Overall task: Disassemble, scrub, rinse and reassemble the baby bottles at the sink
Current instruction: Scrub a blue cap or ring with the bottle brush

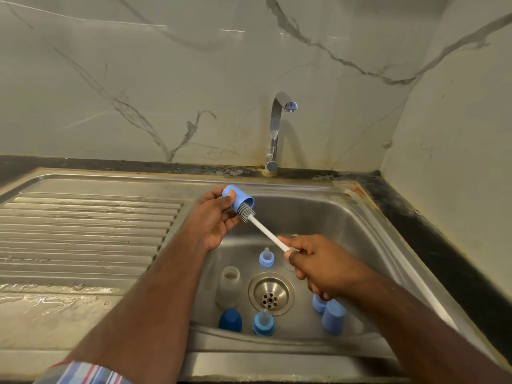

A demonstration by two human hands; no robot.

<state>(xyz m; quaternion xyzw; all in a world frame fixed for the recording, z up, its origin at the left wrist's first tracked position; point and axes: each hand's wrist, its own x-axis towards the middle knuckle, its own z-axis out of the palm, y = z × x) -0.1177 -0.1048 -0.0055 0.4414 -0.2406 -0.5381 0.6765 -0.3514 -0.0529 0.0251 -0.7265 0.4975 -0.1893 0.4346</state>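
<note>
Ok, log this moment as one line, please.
step: scrubbing | left hand: holds blue cap | right hand: grips brush, bristles in cap | tap: no water visible

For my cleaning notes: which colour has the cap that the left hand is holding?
The cap is light blue, with the grey brush head inside; the head view shows it.

Both my forearms reach in from 6 o'clock. Left hand [213,220] raised toward 11, fingers curled round a cap [237,199]. Right hand [318,266] lower, at 4 o'clock of it, pinching a brush [266,230].
</note>
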